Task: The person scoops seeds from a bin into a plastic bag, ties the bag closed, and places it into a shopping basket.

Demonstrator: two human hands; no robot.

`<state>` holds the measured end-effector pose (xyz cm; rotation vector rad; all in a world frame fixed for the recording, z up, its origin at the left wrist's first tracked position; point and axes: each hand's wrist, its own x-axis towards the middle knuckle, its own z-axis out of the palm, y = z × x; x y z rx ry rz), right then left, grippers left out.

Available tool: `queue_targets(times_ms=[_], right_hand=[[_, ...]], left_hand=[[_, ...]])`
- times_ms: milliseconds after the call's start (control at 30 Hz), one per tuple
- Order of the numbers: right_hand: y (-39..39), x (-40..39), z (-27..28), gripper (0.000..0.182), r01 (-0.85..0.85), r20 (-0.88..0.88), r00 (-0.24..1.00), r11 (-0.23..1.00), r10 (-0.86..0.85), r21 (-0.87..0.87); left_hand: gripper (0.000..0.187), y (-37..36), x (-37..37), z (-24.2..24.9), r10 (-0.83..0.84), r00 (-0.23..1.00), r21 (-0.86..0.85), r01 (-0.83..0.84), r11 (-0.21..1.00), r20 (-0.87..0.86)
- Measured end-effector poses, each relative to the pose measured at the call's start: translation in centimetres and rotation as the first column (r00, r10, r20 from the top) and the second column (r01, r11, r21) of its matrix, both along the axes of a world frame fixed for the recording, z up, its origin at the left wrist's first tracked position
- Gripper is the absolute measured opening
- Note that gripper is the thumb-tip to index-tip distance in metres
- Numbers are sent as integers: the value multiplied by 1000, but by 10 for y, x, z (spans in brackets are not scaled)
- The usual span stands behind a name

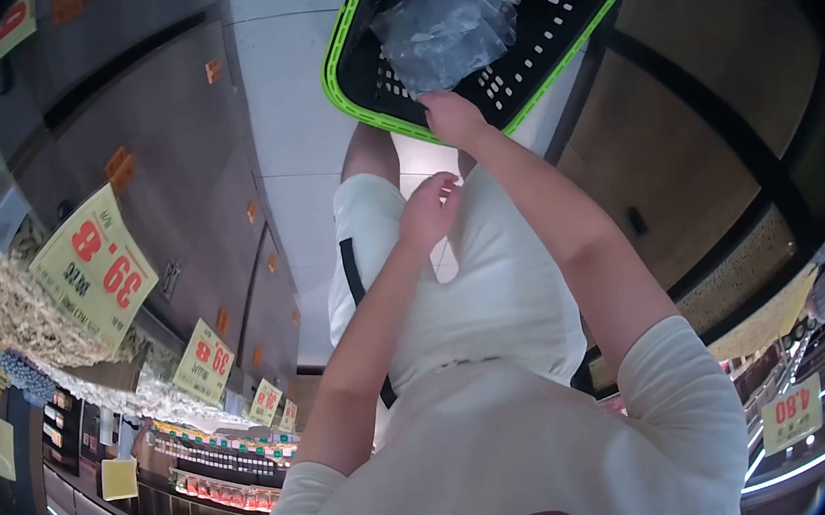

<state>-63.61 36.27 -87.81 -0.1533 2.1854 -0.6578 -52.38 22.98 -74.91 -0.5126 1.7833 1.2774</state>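
A black shopping basket with a bright green rim [337, 39] is in front of my knees at the top of the head view. Crumpled clear plastic bags [450, 37] lie inside it. Over the near rim reaches my right hand [455, 117], its fingers closed at the lower edge of one clear bag; the exact grip is partly hidden. My left hand [431, 210] hangs in front of my white shorts, below the basket. Its fingers are loosely curled and a little apart, with nothing visible in them.
On the left, a dark counter [170, 152] carries heaps of pale dried goods [30, 298] with yellow price signs [97, 266]. A dark panelled display [689, 118] stands close on the right. Light floor tiles [284, 90] run between them.
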Motion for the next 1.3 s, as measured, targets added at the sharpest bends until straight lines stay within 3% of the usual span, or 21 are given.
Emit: queue_targets(times_ms=[67,133,200,233,300,367,400,433,467,533,567,667,733,800,933,967,1000,1100,1200,1267,1300], right_hand=[[-11,-17,-34,38,-131,49,990,991,130,18],[-18,-37,-73,40,-421,45,907,895,419,149],[-12,-58,-99,52,-475,-12,868,837,496,272],[-3,-64,-119,55,-464,-142,829,807,541,366],[4,-110,-117,53,-431,-2,859,725,512,537],[34,-137,-128,54,-173,-374,788,760,488,627],[44,-160,-122,59,-174,-325,813,734,483,656],[48,-174,-97,53,-54,-552,703,807,449,588],[51,-193,-80,76,-28,-422,843,810,334,586],[59,-212,-61,87,11,-433,856,827,283,562],[60,-213,-51,87,11,-435,853,824,288,567],[62,-205,-39,81,87,-633,762,945,141,314],[64,-186,-63,42,-78,-583,795,981,169,178],[55,-158,-78,33,-284,-540,786,952,300,116],[33,-103,-115,44,-403,-432,779,891,454,210],[26,-97,-120,61,-421,-273,813,843,515,336],[20,-95,-126,61,-420,-265,818,846,510,329],[10,-90,-140,93,-344,2,920,804,392,485],[8,-91,-150,96,-346,110,933,776,341,527],[15,-76,-188,84,-300,31,938,765,345,570],[20,-69,-210,60,-237,15,962,803,274,547]], left_hand=[[32,4,4,-25,-50,998,-11,50,999,26],[37,6,1,-39,-275,953,-77,286,955,129],[37,4,-4,-44,-276,954,-43,282,958,117],[37,3,-7,-42,-175,979,-5,177,984,107],[37,0,-10,-43,-70,992,36,66,997,109],[36,0,-11,-45,-59,994,-3,60,998,96],[36,1,-12,-44,-55,994,3,55,998,99],[36,2,-13,-43,-59,993,6,59,998,98],[35,3,-16,-43,-63,994,8,62,998,95],[35,6,-18,-42,-39,992,34,35,999,124],[36,8,-19,-42,-21,988,56,12,998,153],[35,11,-22,-41,-35,991,45,29,999,130],[35,14,-25,-42,-27,990,62,19,998,138],[35,15,-29,-46,-20,989,70,10,997,148],[36,17,-31,-54,-16,990,54,9,999,140],[36,16,-34,-55,-22,990,49,15,999,142],[36,16,-36,-55,-26,988,46,19,999,153],[37,15,-44,-52,-29,981,87,12,996,192],[38,17,-53,-54,-40,986,127,20,992,159],[33,16,-54,-55,-15,997,127,5,992,80],[33,15,-55,-57,-21,997,125,11,992,80]])
